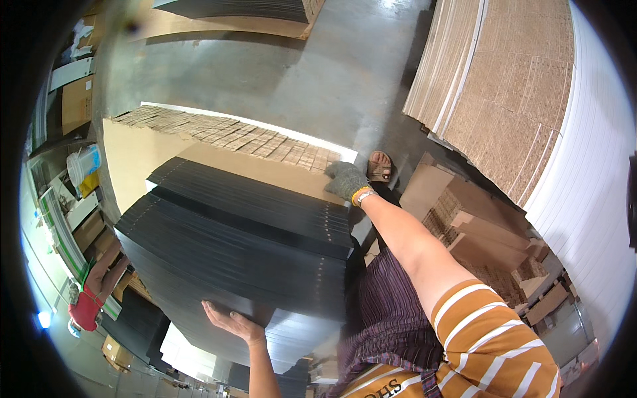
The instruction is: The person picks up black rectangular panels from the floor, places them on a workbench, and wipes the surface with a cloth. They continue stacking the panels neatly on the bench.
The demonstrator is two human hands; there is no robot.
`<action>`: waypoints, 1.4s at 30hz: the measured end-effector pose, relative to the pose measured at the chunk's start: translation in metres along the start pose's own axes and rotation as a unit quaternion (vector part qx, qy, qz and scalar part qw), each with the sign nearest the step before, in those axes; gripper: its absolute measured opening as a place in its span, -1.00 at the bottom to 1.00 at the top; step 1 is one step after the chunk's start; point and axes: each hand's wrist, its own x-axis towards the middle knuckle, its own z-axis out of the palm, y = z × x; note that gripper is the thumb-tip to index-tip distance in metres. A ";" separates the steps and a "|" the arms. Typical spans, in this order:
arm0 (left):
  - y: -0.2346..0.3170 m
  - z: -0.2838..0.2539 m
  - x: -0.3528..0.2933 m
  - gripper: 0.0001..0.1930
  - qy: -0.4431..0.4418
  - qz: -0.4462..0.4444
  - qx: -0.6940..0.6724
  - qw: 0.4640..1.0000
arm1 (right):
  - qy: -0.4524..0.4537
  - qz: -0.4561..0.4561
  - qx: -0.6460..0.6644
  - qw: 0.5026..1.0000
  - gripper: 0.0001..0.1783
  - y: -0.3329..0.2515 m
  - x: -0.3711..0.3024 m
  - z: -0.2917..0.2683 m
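Observation:
A tall stack of black panels (232, 245) with rows of small holes near their ends fills the middle, a few stepped back at its far side. My bare left hand (232, 324) is open, its fingers lying against the near black face. My right hand (348, 182), in a grey knitted glove with a yellow cuff, rests at the right end of a brown board (265, 165) beside the black panels. Its thumb and fingers look apart; the fingertips are partly hard to make out. Behind the board runs a row of small cardboard blocks (232, 134) with a white edge.
Tall stacked boards (511, 86) stand at the right, with cardboard pieces (488, 225) below them. Another pallet stack (232, 16) lies at the far side across the grey floor (345, 73). A person in red (86, 308) is at the left, near a white bucket (83, 164).

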 end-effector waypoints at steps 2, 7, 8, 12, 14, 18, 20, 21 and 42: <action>-0.003 0.002 -0.001 -0.24 0.001 -0.003 -0.007 1.000 | 0.016 -0.004 -0.009 1.000 -0.57 -0.004 -0.005 -0.003; -0.006 0.008 0.000 -0.33 0.003 0.022 -0.027 0.999 | -0.012 0.083 0.032 0.996 -0.40 -0.015 -0.032 -0.016; -0.006 0.008 -0.001 -0.33 0.004 0.015 -0.020 1.000 | 0.052 0.075 0.038 0.995 -0.38 -0.019 -0.045 -0.015; -0.004 0.011 0.002 -0.34 0.000 0.008 -0.026 1.000 | 0.085 0.003 0.033 0.996 -0.36 -0.036 -0.072 -0.018; -0.002 0.012 0.003 -0.37 0.007 0.014 -0.023 1.000 | 0.084 0.002 0.089 0.993 -0.42 -0.046 -0.079 -0.017; 0.001 0.013 0.005 -0.38 0.020 0.008 -0.026 0.999 | -0.001 -0.043 0.095 0.995 -0.37 -0.066 -0.075 -0.008; 0.002 0.013 0.005 -0.37 0.023 0.005 -0.034 0.999 | -0.005 -0.091 0.073 0.993 -0.31 -0.078 -0.066 0.005; 0.003 0.013 0.005 -0.37 0.025 0.008 -0.039 0.999 | -0.033 -0.094 0.056 0.993 -0.29 -0.082 -0.061 0.013; 0.005 0.012 0.003 -0.37 0.020 0.011 -0.022 1.000 | -0.095 -0.195 -0.176 0.960 -0.49 -0.009 -0.031 0.069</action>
